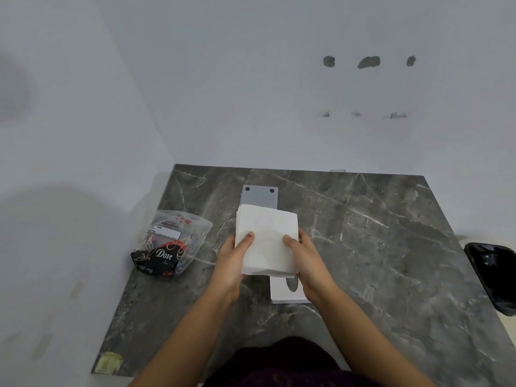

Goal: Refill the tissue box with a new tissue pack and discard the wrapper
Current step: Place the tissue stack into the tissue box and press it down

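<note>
The left hand [233, 258] and the right hand [305, 259] hold a soft, white, square stack of tissues [266, 241] by its sides, above the gray table [377, 247].

Tissue stack [266, 236] between both hands [231, 263]

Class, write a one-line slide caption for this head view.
Both hands hold a tissue stack above the box; empty wrapper lies left.

The marble counter [377, 247] lies bare to the right (up to the black bin [492, 277]). The wrapper [167, 244] crowds the left, near the wall [83, 163].
</note>
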